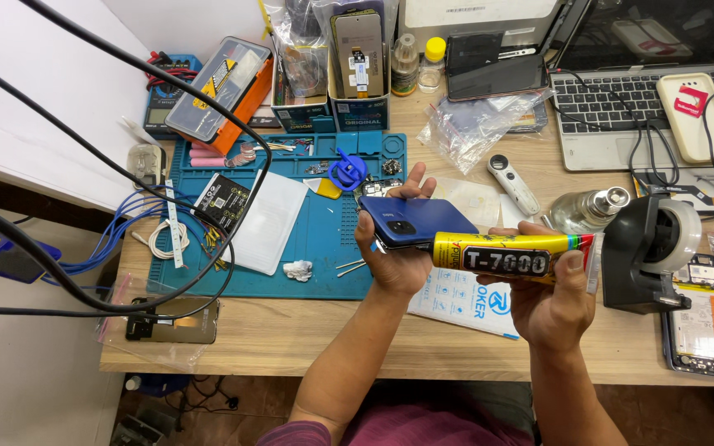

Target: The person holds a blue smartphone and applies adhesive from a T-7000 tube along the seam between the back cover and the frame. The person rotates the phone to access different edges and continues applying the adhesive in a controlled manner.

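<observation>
Both hands meet low in the middle of the frame, above the wooden worktop. Left hand is clamped around the edges of a slim blue smartphone, camera side up, thumb on one long edge and fingers on the other. Rigid, smooth and likely slippery, with a loose-looking back, it seems best held by its edges, as here. Right hand is closed around a yellow metal glue tube, its black nozzle touching the phone's edge. Soft and light, the tube would dent easily, so a gentle grip mid-body suits it. Left of centre lies a teal repair mat; at right, a black tape dispenser.
</observation>
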